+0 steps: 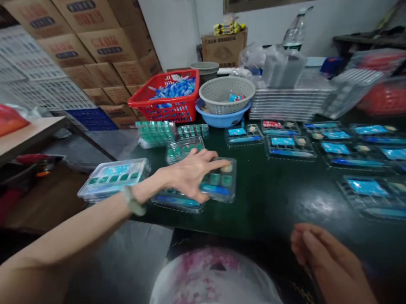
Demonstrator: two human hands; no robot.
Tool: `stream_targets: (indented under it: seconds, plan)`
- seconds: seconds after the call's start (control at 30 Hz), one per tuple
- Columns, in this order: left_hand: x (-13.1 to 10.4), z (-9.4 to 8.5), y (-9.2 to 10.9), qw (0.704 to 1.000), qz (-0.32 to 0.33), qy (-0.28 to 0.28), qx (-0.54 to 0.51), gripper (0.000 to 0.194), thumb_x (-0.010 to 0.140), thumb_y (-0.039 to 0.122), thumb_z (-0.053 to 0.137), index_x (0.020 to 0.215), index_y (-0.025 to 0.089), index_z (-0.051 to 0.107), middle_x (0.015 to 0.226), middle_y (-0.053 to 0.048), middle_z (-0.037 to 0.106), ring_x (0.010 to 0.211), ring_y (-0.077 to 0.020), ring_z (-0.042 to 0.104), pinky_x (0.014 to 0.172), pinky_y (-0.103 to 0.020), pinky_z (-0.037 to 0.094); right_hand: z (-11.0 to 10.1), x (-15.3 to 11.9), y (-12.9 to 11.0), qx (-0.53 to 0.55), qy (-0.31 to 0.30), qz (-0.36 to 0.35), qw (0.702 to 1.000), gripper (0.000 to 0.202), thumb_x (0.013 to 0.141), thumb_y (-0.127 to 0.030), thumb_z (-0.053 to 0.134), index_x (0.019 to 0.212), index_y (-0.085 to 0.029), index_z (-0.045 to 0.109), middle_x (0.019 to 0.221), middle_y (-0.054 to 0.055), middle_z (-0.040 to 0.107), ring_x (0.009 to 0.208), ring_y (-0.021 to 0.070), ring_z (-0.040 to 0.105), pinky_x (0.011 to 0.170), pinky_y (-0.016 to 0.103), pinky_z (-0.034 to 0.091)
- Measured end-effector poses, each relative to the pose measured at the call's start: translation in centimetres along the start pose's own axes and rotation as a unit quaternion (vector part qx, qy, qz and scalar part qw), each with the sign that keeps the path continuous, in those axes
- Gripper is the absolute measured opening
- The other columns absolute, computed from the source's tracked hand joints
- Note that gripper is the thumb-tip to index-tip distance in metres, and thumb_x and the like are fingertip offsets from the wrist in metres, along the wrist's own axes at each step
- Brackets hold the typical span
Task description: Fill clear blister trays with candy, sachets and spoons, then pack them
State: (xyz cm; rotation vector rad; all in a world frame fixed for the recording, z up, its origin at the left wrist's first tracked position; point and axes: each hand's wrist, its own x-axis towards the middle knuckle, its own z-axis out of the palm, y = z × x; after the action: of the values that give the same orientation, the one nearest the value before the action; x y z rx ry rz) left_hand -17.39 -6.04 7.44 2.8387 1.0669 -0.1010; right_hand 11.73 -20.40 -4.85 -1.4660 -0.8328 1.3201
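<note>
from my remote seat, i have the left hand (192, 173) clamped over a clear tray (221, 182), thumb at its near edge and fingers across its far side. the tray sits right under that hand, above or on the dark green surface (257, 192); blur hides which. it lies ahead and to the left of the right hand (331, 266), which is well apart, close to the body. those fingers curl inward, but i cannot tell whether they are closed up or hold anything. the tray's blue pen (215, 191) runs crosswise along the near side, so i judge its long axis runs left to right, though the hand covers part of it.

the tray looks like thin, glossy moulded plastic, with rounded green pieces (227, 181) in square pockets. just left is a similar tray (176, 201), partly under the wrist. beyond stands a red basket (142, 102), rigid and latticed, full of slim blue pens (179, 89).
</note>
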Motion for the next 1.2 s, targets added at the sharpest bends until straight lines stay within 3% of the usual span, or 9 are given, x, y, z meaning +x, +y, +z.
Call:
stream_targets:
  seconds: [0.13,0.27,0.4,0.53,0.63,0.73,0.93,1.1,1.2]
  plan:
    - [-5.4,2.7,-2.1,0.997,-0.060,-0.055,0.008,0.094,0.052,0.038,0.068,0.137,0.024,0.029,0.123,-0.014,0.042,0.106,-0.0323,0.043,0.090,-0.045,0.029,2.1,1.2,-0.9,-0.047,-0.051,-0.027,0.997,0.026,0.082,-0.041,0.055,0.098,-0.021,0.059,0.079,0.003,0.062,0.066,0.0134,0.056,0.057,0.023,0.046]
    - [-7.0,4.7,-2.5,0.992,-0.095,-0.079,-0.014,0.102,0.053,0.045,0.070,0.140,0.025,0.022,0.141,-0.019,0.025,0.124,-0.0409,0.028,0.096,-0.056,0.022,4.7,3.7,-2.9,-0.075,-0.126,-0.076,0.986,0.024,0.082,-0.040,0.054,0.098,-0.021,0.057,0.080,0.003,0.062,0.067,0.0137,0.057,0.054,0.023,0.046]
    - [-7.1,3.1,-3.7,0.985,-0.143,-0.070,-0.066,0.097,0.062,0.065,0.059,0.141,0.026,0.017,0.147,-0.017,0.017,0.132,-0.0405,0.013,0.096,-0.064,0.017,10.0,8.6,-6.0,-0.115,-0.209,-0.125,0.963,0.022,0.083,-0.036,0.052,0.095,-0.019,0.058,0.078,0.003,0.062,0.063,0.0120,0.057,0.048,0.021,0.043]
    - [-6.0,1.1,-7.8,0.968,-0.249,0.001,-0.002,0.075,0.076,0.048,0.054,0.138,0.016,0.028,0.142,-0.018,0.028,0.128,-0.0329,0.029,0.099,-0.050,0.027,17.8,14.5,-7.8,-0.213,-0.206,-0.131,0.946,0.016,0.082,-0.026,0.047,0.090,-0.017,0.057,0.078,0.003,0.063,0.057,0.0090,0.057,0.039,0.016,0.039]
    - [-4.4,1.2,-11.6,0.964,-0.256,-0.051,0.059,0.078,0.069,0.048,0.061,0.133,0.010,0.036,0.135,-0.021,0.036,0.121,-0.0341,0.038,0.097,-0.044,0.032,22.9,18.2,-7.7,-0.278,-0.197,-0.118,0.933,0.012,0.079,-0.022,0.049,0.079,-0.016,0.058,0.072,0.003,0.063,0.049,0.0085,0.055,0.035,0.015,0.036]
    - [-2.6,2.2,-14.1,0.963,-0.249,-0.086,0.064,0.091,0.059,0.054,0.067,0.133,0.010,0.036,0.130,-0.024,0.040,0.116,-0.0376,0.041,0.093,-0.045,0.035,26.0,20.5,-7.0,-0.329,-0.174,-0.105,0.922,0.010,0.075,-0.022,0.054,0.070,-0.015,0.058,0.064,0.004,0.063,0.042,0.0090,0.053,0.034,0.017,0.037]
    - [-0.4,3.2,-15.4,0.967,-0.221,-0.094,0.086,0.103,0.050,0.057,0.071,0.137,0.019,0.031,0.128,-0.024,0.040,0.114,-0.0434,0.039,0.089,-0.053,0.033,27.3,21.6,-7.0,-0.427,-0.134,-0.106,0.888,0.006,0.066,-0.017,0.060,0.060,-0.015,0.060,0.055,0.005,0.061,0.047,0.0136,0.057,0.043,0.022,0.041]
    - [0.5,3.7,-15.0,0.973,-0.209,-0.082,0.056,0.101,0.051,0.057,0.070,0.136,0.019,0.031,0.126,-0.023,0.043,0.112,-0.0412,0.042,0.088,-0.051,0.034,25.7,21.2,-8.0,-0.474,-0.090,-0.146,0.863,0.007,0.060,-0.015,0.062,0.065,-0.018,0.064,0.074,0.007,0.066,0.073,0.0202,0.062,0.056,0.025,0.042]
    - [1.6,3.6,-14.5,0.980,-0.186,-0.066,-0.025,0.099,0.051,0.055,0.072,0.135,0.016,0.034,0.120,-0.020,0.051,0.107,-0.0376,0.047,0.086,-0.045,0.038,24.4,21.5,-8.4,-0.477,-0.078,-0.149,0.862,0.008,0.062,-0.018,0.060,0.068,-0.017,0.066,0.073,0.008,0.066,0.070,0.0199,0.062,0.054,0.025,0.040]
